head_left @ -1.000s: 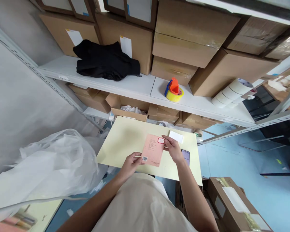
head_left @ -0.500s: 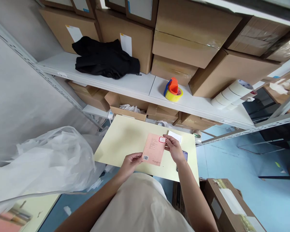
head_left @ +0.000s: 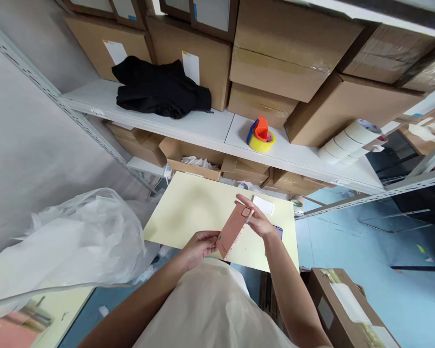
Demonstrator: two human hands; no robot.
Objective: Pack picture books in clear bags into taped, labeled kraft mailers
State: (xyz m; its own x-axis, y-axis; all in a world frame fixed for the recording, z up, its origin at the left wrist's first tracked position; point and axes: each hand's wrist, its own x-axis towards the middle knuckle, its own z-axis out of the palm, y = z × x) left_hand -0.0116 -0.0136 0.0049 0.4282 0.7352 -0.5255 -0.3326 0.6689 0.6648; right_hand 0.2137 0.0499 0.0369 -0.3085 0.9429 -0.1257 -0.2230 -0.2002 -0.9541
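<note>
A thin pink booklet [head_left: 232,232] with a red-bordered label and a small barcode is held tilted above the cream table [head_left: 183,208], its side edge with small coloured marks turned into view. My left hand [head_left: 200,245] pinches its lower left edge. Around the upper right edge is my right hand [head_left: 258,220], the fingers fairly straight behind the cover. On the table beyond that hand lies a white card or pad [head_left: 263,205]. A phone [head_left: 277,232] is partly hidden by my right wrist.
A shelf [head_left: 217,126] behind the table bears cartons [head_left: 271,72], a black garment [head_left: 163,92], a tape dispenser [head_left: 261,137] and white tape rolls [head_left: 351,140]. At left bulges a plastic bag [head_left: 83,241]; more pink booklets [head_left: 12,331] lie below it. A taped carton [head_left: 348,309] stands at right.
The booklet has turned from nearly face-on to a steep tilt, showing its side edge. My right hand has shifted from pinching its corner to straighter fingers behind it.
</note>
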